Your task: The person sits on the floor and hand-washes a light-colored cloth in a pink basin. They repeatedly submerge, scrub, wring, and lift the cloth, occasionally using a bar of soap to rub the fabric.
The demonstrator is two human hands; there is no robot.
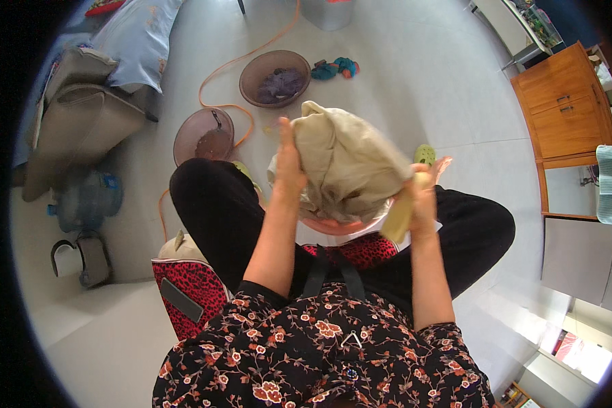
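Note:
A large piece of beige cloth is bunched up between my hands, above a pink basin that it mostly covers. My left hand lies along the cloth's left side, fingers straight and pointing away from me; its thumb is hard to make out. On the right, my right hand is closed at the edge of the cloth. A flat yellowish piece sticks out below that hand, blurred; whether it belongs to the cloth I cannot tell. Dark marks show on the cloth's lower folds.
Ahead, a brown basin holds dark purple cloth, beside teal and orange cloth. A second basin stands by my left knee. An orange hose crosses the floor. Green clogs, a water bottle and wooden cabinet flank me.

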